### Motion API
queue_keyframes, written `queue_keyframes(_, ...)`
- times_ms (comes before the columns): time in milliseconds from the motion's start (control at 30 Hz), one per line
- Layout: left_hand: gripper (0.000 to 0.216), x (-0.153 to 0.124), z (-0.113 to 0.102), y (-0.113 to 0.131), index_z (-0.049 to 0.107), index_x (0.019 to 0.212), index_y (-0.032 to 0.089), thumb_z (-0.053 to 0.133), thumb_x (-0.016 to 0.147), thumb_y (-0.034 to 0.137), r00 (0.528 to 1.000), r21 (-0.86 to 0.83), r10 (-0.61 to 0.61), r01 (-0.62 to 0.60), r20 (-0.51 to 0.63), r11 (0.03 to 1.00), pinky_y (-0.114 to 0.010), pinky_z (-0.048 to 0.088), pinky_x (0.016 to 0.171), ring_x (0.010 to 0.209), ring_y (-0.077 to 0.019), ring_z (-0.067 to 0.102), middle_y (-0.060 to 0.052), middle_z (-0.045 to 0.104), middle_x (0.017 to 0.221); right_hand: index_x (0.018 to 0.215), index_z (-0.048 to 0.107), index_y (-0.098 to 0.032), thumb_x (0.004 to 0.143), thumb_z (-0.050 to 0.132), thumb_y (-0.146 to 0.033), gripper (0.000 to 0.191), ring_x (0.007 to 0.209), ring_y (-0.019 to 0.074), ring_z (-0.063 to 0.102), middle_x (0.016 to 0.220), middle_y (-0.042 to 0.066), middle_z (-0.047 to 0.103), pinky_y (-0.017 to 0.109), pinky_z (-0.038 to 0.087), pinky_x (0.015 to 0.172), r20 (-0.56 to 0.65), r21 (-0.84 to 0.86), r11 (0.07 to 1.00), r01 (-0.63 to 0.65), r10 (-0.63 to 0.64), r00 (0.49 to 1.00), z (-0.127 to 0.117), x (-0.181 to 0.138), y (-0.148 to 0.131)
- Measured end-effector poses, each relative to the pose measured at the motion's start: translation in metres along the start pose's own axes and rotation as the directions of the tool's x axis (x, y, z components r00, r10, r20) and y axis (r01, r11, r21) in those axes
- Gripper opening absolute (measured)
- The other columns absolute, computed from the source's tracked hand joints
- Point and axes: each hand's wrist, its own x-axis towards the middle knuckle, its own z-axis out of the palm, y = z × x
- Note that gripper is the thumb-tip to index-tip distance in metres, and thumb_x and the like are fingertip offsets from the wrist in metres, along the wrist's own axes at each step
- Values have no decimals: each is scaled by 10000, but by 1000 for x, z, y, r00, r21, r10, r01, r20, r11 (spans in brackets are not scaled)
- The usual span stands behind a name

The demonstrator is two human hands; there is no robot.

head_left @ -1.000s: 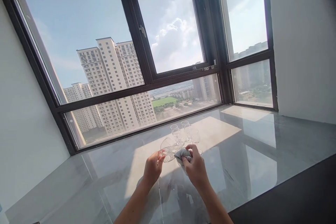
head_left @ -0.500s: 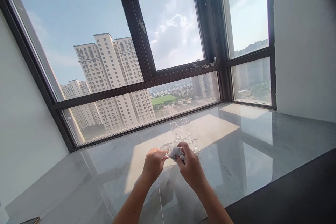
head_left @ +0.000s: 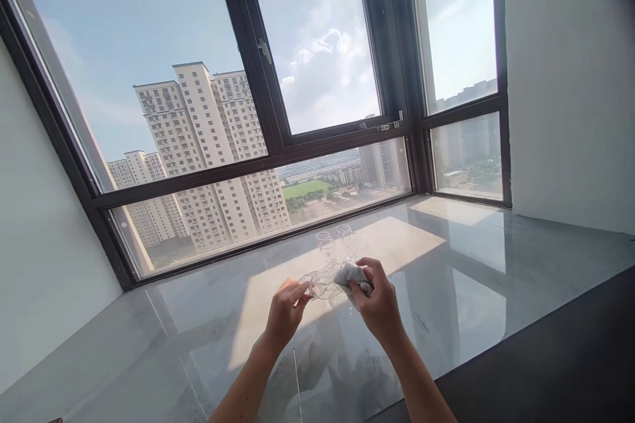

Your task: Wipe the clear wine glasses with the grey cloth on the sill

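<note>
Above sill (head_left: 159, 344), cloth (head_left: 351, 275) farther from left hand (head_left: 284, 307)

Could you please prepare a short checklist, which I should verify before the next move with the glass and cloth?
1. Left grip holds the clear glass: ok.
2. Right grip holds the grey cloth: ok.
3. Grey cloth touching the clear glass: cannot tell, they overlap in view.
4. Standing glasses upright: ok, at least the two behind.
5. Gap between clear glass and standing glasses: cannot tell.
6. Standing glasses away from windowsill's front edge: ok.
</note>
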Motion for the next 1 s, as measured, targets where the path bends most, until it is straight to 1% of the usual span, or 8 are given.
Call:
queue_keyframes(100,242,1,-4,1,716,1019,230,485,965,275,994,111,18,-30,110,993,-281,390,671,758,-187,522,-46,622,737,1079,500,-234,771,532,-170,316,612,136,555,712,-30,625,231,425,602,156,-7,1000,0,1,988,5,-3,2)
queue_keyframes(200,230,1,-7,-1,718,1047,254,517,934,240,988,169,20,-46,153,985,-312,397,706,789,-208,545,-58,645,763,1051,501,-231,718,530,-146,345,555,125,507,651,-48,608,215,368,525,257,58,990,-126,107,961,10,-6,4)
queue_keyframes(333,261,1,-7,-3,706,1097,274,536,909,213,986,121,37,-58,165,991,-332,412,755,815,-217,570,-60,668,794,1010,509,-223,674,570,-177,345,520,114,489,640,-49,620,205,341,478,377,192,906,-377,287,881,10,-6,5)
queue_keyframes(467,219,2,-6,8,727,1021,250,534,916,258,975,-2,21,-21,221,1000,-286,411,680,748,-195,563,-55,661,753,1026,532,-211,665,670,-249,388,565,128,539,670,-37,630,225,387,524,397,332,785,-524,387,832,1,-2,8)
queue_keyframes(600,220,5,-4,23,740,935,211,552,908,320,965,-268,-60,131,256,955,-278,430,679,727,-181,574,-60,681,762,1069,525,-206,660,753,-304,478,573,125,547,675,-38,621,222,382,536,345,494,687,-532,407,846,-6,2,13)
queue_keyframes(733,327,5,5,28,694,790,154,570,889,439,938,-532,-161,309,307,788,-269,435,689,758,-176,572,-62,663,790,1087,519,-204,660,793,-367,533,596,146,581,737,0,652,242,414,544,214,610,661,-437,394,894,0,1,11)
queue_keyframes(867,464,-1,25,27,583,716,151,574,847,597,887,-646,-219,448,406,618,-231,356,572,599,-110,457,6,529,633,1119,509,-208,703,770,-435,541,668,187,633,815,45,686,286,480,591,-48,576,751,-322,424,904,13,-1,5)
queue_keyframes(1000,537,-7,36,27,571,753,154,569,803,689,831,-689,-203,546,518,476,-231,353,541,498,-82,384,48,443,543,1129,508,-199,761,704,-445,484,777,228,673,922,100,707,340,530,676,-258,401,885,-235,355,899,18,-2,5)
